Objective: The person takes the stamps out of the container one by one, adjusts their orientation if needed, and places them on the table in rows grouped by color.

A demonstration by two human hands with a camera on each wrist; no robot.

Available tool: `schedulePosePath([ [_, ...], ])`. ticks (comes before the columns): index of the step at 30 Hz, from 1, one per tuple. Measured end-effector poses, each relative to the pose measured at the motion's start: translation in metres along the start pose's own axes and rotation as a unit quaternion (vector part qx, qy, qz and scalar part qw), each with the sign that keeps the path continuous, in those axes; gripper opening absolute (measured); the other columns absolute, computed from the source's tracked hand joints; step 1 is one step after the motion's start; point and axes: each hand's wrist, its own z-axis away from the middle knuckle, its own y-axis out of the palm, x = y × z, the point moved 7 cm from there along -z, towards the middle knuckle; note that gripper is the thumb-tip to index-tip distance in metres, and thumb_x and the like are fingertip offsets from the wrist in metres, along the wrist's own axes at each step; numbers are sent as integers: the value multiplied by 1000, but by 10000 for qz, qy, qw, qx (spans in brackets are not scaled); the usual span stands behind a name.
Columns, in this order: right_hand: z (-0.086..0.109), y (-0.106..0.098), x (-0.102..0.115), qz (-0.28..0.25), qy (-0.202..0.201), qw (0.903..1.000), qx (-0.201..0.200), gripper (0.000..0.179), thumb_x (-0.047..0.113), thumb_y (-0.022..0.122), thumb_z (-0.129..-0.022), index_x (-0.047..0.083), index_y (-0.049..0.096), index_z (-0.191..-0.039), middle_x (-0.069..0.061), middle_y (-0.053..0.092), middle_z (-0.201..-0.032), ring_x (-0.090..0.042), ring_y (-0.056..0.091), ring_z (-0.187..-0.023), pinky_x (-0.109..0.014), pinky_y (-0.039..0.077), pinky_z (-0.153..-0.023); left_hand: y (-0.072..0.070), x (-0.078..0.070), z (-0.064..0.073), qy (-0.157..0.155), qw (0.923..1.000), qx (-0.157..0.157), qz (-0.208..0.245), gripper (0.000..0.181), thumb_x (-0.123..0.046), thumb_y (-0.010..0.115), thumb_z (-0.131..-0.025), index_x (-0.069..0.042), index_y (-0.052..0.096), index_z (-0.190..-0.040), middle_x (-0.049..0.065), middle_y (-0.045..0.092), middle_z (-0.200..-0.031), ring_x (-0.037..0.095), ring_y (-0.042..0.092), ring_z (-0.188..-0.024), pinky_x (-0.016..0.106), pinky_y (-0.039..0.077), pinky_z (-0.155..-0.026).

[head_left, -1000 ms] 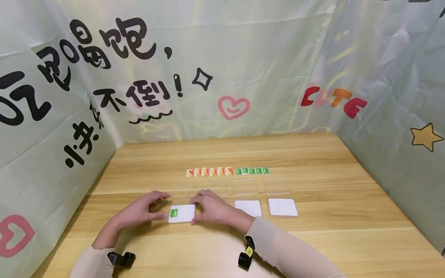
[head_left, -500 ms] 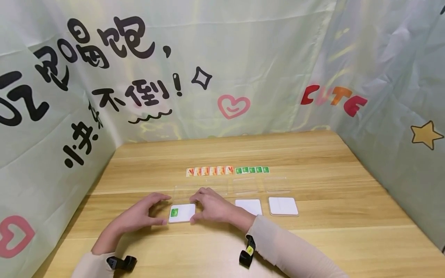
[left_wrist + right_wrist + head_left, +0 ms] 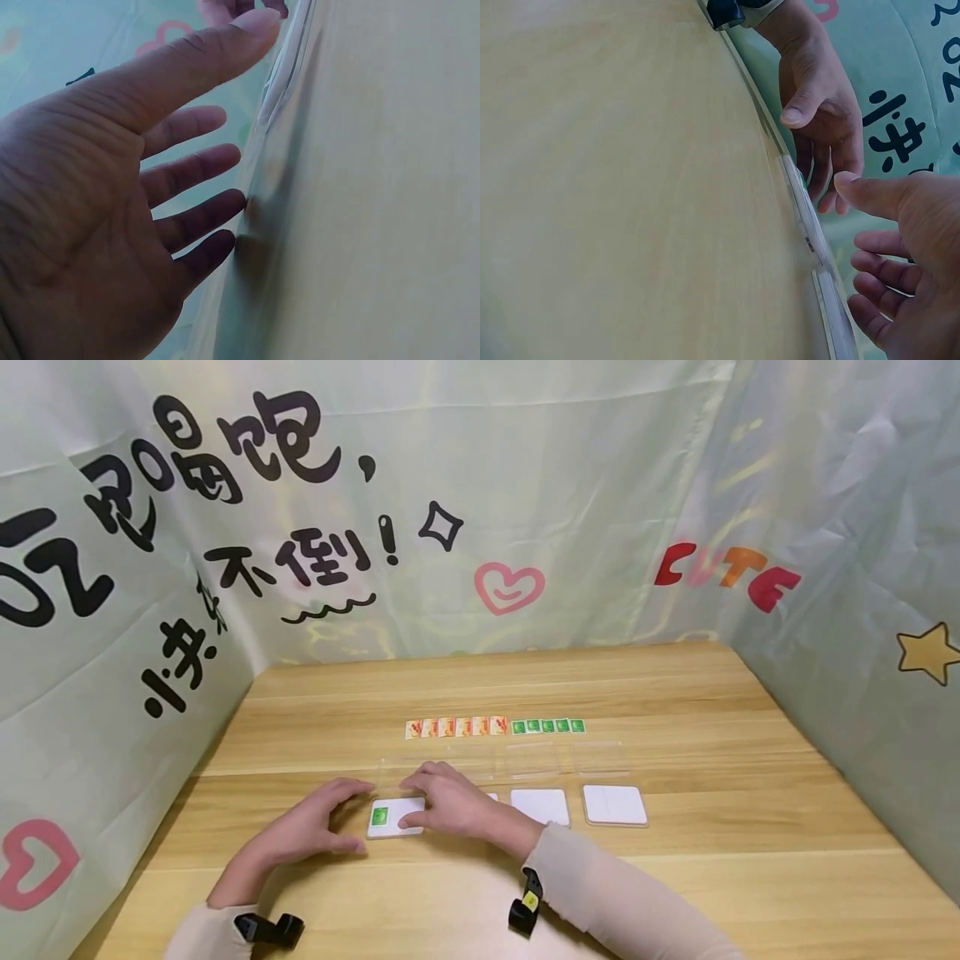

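A flat white rectangular card or stack [image 3: 405, 828] lies at the left of the front row, with a small green picture card [image 3: 380, 816] on its left part. Just left of it is my left hand [image 3: 315, 818], fingers spread and slightly bent, holding nothing. My right hand [image 3: 461, 806] hovers over the stack's right end, thumb above its surface. In the right wrist view, the right hand [image 3: 922, 247] has its fingers loosely bent with nothing between them, and the white stack [image 3: 804, 206] lies apart from it. The right hand partly hides a second white stack.
Two more white stacks [image 3: 540, 807] [image 3: 615, 805] continue the row rightward. Behind are several clear plastic pieces [image 3: 533, 760]. Farther back lies a line of small orange picture cards [image 3: 464, 727] and green ones [image 3: 548, 726]. Printed cloth walls [image 3: 585, 527] enclose the wooden table [image 3: 675, 893].
My right hand has come away from the stack's right edge and shifted slightly left, its thumb now over the white surface. My left hand stays about where it was. The view shifts slightly.
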Motion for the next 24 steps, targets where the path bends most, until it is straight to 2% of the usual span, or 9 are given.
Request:
schedulePosePath([
  [6, -5, 3, 7, 44, -177, 9998, 11, 54, 45, 71, -87, 13, 63, -130, 1, 62, -124, -13, 53, -115, -27, 40, -98, 4, 0, 0, -16, 9999, 91, -66, 83, -49, 83, -72, -12, 51, -139, 12, 50, -139, 37, 42, -129, 61, 32, -103],
  [15, -10, 7, 16, -10, -370, 9993, 67, 49, 43, 70, -89, 13, 66, -127, 2, 63, -121, -10, 56, -107, -23, 43, -90, 9, -1, 1, 123, 9995, 133, -245, 78, -49, 82, -74, -11, 55, -137, 12, 53, -136, 38, 43, -126, 63, 34, -100],
  [20, -14, 12, 20, 39, -523, 9986, 62, 46, 42, 70, -90, 15, 67, -127, 5, 65, -117, -6, 56, -105, -21, 43, -88, 8, 1, 1, 28, 9996, 79, -273, 75, -50, 81, -75, -14, 57, -136, 9, 54, -135, 36, 44, -127, 62, 33, -101],
  [24, -17, 14, 23, 147, -489, 9986, 141, 47, 41, 70, -90, 18, 65, -130, 6, 65, -118, -6, 55, -108, -23, 43, -91, 8, 1, 1, 36, 9995, -38, -326, 71, -49, 80, -76, -14, 59, -134, 9, 55, -133, 36, 45, -125, 62, 35, -100],
])
